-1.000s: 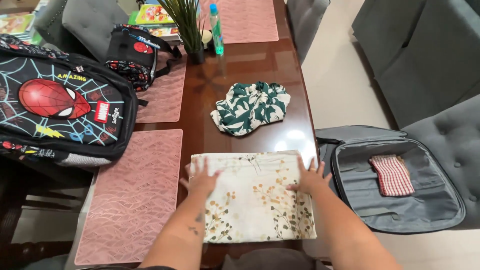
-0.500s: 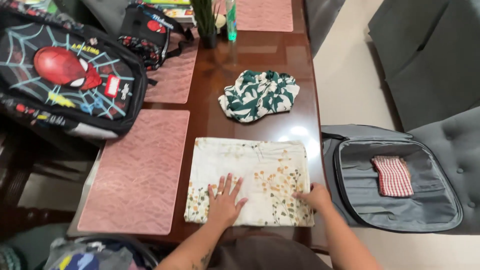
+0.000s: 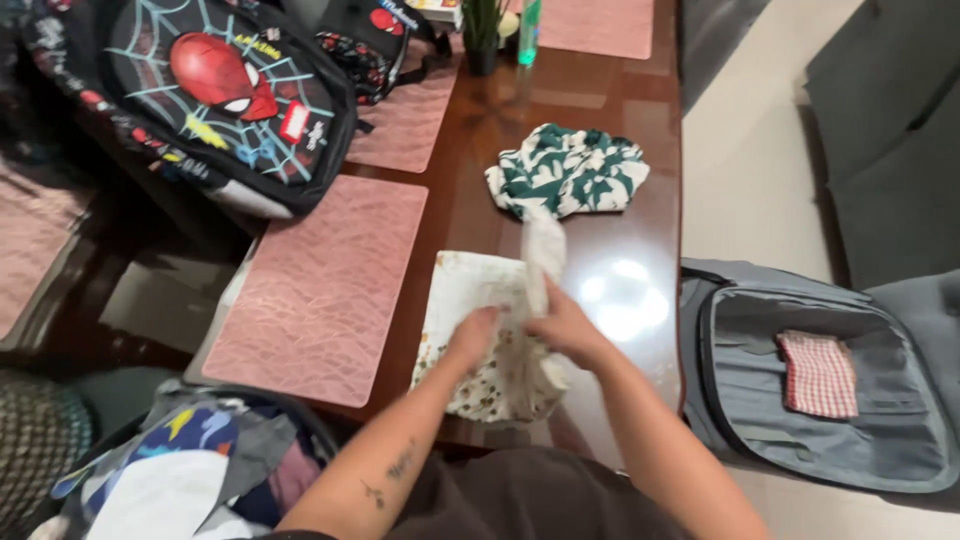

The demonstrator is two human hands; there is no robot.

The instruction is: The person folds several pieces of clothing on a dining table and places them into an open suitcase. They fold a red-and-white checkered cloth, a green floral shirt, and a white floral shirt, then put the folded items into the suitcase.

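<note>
Head view: your left hand (image 3: 475, 335) and right hand (image 3: 565, 325) both clutch the cream floral cloth (image 3: 480, 340), apparently lifting 1 blurred edge. Just beyond your grip lies the green leaf-print garment (image 3: 567, 170); left, a pink placemat (image 3: 315, 290); right, an open grey bag (image 3: 830, 400).

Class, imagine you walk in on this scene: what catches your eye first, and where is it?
Both hands, left hand and right hand, grip a cream floral cloth at the table's near edge. A black backpack with a red masked face lies far left, and a green leaf-print garment sits bunched beyond the cloth.
</note>
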